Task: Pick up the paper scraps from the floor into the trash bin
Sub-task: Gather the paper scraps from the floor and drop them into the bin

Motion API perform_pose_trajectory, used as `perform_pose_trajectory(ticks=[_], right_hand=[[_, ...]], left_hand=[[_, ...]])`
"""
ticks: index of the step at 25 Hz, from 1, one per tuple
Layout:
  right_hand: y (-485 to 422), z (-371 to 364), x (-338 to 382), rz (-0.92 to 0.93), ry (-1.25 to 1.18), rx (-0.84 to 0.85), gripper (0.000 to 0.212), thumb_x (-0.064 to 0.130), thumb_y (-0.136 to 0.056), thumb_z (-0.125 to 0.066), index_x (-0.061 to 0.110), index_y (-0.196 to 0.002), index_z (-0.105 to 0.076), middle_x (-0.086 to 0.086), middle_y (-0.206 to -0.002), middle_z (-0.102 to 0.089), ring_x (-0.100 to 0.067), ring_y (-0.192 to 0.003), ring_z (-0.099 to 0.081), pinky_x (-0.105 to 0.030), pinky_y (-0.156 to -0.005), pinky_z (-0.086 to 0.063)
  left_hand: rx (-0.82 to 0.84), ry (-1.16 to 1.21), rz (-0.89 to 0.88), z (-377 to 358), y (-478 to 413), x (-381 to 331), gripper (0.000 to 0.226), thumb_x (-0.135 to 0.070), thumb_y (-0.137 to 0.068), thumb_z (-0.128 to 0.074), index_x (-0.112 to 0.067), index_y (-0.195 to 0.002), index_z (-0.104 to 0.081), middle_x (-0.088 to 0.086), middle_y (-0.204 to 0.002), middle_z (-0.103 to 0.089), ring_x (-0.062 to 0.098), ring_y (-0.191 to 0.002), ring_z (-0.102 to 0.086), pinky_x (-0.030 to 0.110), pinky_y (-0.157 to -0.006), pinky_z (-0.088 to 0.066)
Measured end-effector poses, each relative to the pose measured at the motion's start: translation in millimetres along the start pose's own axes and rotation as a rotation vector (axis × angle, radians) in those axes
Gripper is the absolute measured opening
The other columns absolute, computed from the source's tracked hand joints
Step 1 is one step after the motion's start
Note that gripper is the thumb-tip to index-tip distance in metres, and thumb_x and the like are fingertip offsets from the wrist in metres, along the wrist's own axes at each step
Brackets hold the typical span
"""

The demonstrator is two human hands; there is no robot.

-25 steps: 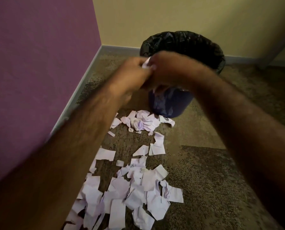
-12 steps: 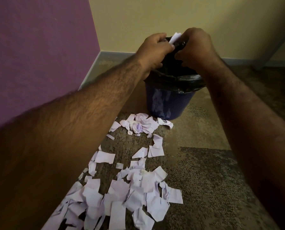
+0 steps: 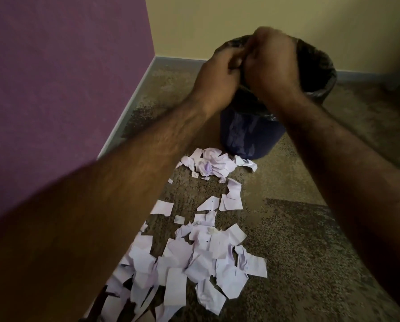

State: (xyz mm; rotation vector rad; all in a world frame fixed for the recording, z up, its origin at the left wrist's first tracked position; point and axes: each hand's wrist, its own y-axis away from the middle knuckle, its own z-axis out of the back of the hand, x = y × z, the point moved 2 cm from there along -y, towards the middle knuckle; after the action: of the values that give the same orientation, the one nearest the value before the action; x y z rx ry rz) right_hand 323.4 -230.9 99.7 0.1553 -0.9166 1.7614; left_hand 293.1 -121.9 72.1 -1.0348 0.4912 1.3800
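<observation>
step in hand: deposit. the left hand (image 3: 220, 73) and right hand (image 3: 273, 63) are curled and pressed together over the trash bin (image 3: 252, 135) mouth; any held paper is hidden. most paper scraps (image 3: 194, 259) lie on the floor (image 3: 310, 252). next: part the hands, then reach down to gather more.

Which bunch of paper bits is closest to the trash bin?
The crumpled bunch of scraps lying right at the foot of the blue trash bin. The bigger, flatter pile lies farther back, nearer the person.
</observation>
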Motion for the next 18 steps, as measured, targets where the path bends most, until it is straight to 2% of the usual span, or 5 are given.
perform_pose_trajectory(ticks=[3,7,9,14,18], right_hand=[[38.9,-64.9,-5.8,0.027,-0.039,0.432,0.010,0.011,-0.080,-0.066,0.011,-0.088,-0.073,-0.001,-0.079,-0.069,-0.018,-0.076,-0.069,-0.028,-0.061,-0.049],[112.5,-138.1,-75.5,0.011,0.238,0.784,0.032,0.011,-0.087,-0.061,0.008,-0.119,-0.063,-0.014,-0.113,-0.067,-0.032,-0.108,-0.063,-0.034,-0.083,-0.051],[127.8,-153.6,-108.4,-0.141,0.314,0.812,0.046,0.012,-0.087,-0.057,0.011,-0.132,-0.052,-0.019,-0.131,-0.056,-0.037,-0.121,-0.054,-0.041,-0.097,-0.049],[149.6,-162.7,-142.2,-0.502,0.484,0.814,0.066,0.027,-0.090,-0.057,0.011,-0.148,-0.029,-0.025,-0.147,-0.039,-0.043,-0.133,-0.042,-0.048,-0.107,-0.040],[175.7,-182.2,-85.6,-0.108,0.329,0.763,0.041,0.014,-0.091,-0.051,0.013,-0.132,-0.050,-0.014,-0.125,-0.062,-0.032,-0.110,-0.063,-0.039,-0.084,-0.053]], left_hand=[[-0.017,-0.109,0.217,-11.9,76.4,65.5,0.024,-0.014,-0.099,-0.049,-0.020,-0.120,-0.060,-0.010,-0.097,-0.066,0.006,-0.087,-0.064,0.018,-0.072,-0.050],[0.219,-0.355,0.530,-28.6,184.1,160.5,0.042,-0.023,-0.097,-0.056,-0.017,-0.138,-0.056,0.007,-0.139,-0.061,0.026,-0.123,-0.060,0.045,-0.104,-0.050],[0.201,-0.511,0.541,-14.9,205.7,183.5,0.046,-0.025,-0.093,-0.061,-0.016,-0.138,-0.057,0.008,-0.140,-0.060,0.028,-0.126,-0.058,0.046,-0.106,-0.049],[0.114,-0.583,0.536,13.1,210.8,206.2,0.045,-0.026,-0.092,-0.064,-0.018,-0.136,-0.058,0.006,-0.141,-0.060,0.027,-0.128,-0.056,0.041,-0.106,-0.046],[0.080,-0.547,0.502,13.1,208.0,215.3,0.045,-0.023,-0.094,-0.060,-0.015,-0.137,-0.057,0.009,-0.141,-0.058,0.028,-0.129,-0.053,0.043,-0.109,-0.044]])
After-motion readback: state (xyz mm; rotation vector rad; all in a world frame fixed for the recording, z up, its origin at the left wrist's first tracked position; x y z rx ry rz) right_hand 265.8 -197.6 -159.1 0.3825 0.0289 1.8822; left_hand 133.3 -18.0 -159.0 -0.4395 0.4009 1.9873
